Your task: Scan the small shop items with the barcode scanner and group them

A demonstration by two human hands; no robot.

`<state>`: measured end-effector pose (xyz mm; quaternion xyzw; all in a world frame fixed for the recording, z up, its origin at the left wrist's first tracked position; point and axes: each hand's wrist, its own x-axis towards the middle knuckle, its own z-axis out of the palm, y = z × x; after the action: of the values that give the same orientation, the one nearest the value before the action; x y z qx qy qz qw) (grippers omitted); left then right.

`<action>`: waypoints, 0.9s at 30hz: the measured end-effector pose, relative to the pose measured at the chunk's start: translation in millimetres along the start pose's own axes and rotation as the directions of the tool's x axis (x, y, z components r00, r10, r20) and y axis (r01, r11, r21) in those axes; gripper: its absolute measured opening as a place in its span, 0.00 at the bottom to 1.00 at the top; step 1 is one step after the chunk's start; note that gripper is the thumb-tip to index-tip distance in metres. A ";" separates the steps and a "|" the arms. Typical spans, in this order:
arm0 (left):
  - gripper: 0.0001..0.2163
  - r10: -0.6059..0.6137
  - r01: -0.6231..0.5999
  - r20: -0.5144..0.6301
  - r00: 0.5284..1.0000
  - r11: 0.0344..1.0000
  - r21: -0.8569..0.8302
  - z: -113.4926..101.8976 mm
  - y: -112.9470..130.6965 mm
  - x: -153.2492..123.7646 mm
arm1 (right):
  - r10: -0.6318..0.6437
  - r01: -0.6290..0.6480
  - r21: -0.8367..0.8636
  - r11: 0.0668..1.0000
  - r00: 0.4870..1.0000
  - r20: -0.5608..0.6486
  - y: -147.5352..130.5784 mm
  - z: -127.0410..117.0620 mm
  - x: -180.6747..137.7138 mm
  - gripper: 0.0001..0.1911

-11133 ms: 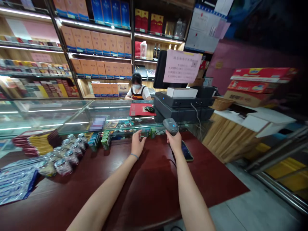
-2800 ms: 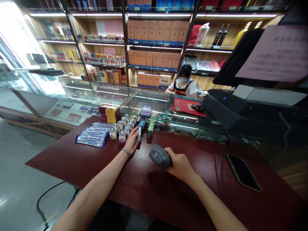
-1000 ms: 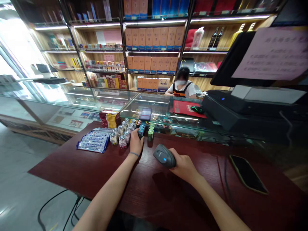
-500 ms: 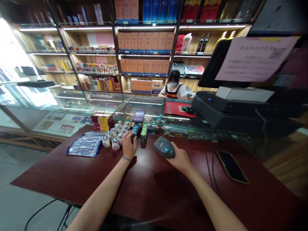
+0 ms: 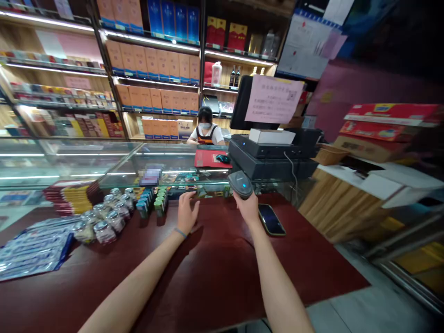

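Observation:
My right hand [image 5: 247, 207] grips a dark grey barcode scanner [image 5: 240, 184] with a lit blue light, held above the table near the glass counter. My left hand [image 5: 188, 212] hovers over the table with nothing in it, its fingers apart and slightly curled. Left of that hand stand rows of green-topped small tubs [image 5: 160, 202] and blue-topped small tubs [image 5: 144, 202]. Farther left are several small jars with silvery lids [image 5: 105, 232], flat blue-and-white packets [image 5: 38, 245] and stacked red and yellow packs [image 5: 74, 198]. A phone [image 5: 272, 219] lies right of the scanner.
Behind the dark red table [image 5: 215, 273] runs a glass display counter [image 5: 173, 159]. On it are a red mat [image 5: 208, 158], a mouse [image 5: 222, 158] and a black cash register [image 5: 270, 157]. A person [image 5: 206, 129] sits behind it. Cartons [image 5: 381, 134] are stacked at right.
My view has turned right. My left hand has come away from the small tubs to their right. The scanner in my right hand has moved forward and right, towards the register.

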<state>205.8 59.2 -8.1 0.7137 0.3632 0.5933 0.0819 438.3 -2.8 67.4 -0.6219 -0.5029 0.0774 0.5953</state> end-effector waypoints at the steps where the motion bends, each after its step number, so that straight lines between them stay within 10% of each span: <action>1: 0.17 -0.026 0.027 0.018 0.999 0.999 -0.028 17.9 3.6 1.5 | 0.031 -0.029 0.034 0.999 0.999 -0.033 2.7 -6.2 4.1 0.18; 12: 0.25 -0.196 0.216 0.134 0.971 0.964 -0.155 157.4 24.9 10.0 | 0.166 -0.137 0.142 0.980 0.962 -0.217 28.1 -50.7 25.5 0.15; 27: 0.15 -0.314 0.312 0.155 0.937 0.949 0.039 189.6 23.8 20.9 | 0.188 -0.174 0.101 0.980 0.970 -0.154 44.3 -48.4 28.8 0.16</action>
<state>388.3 114.4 -32.1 0.6926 0.4683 0.5112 0.1991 509.4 -4.7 59.1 -0.6430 -0.3897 0.1021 0.6513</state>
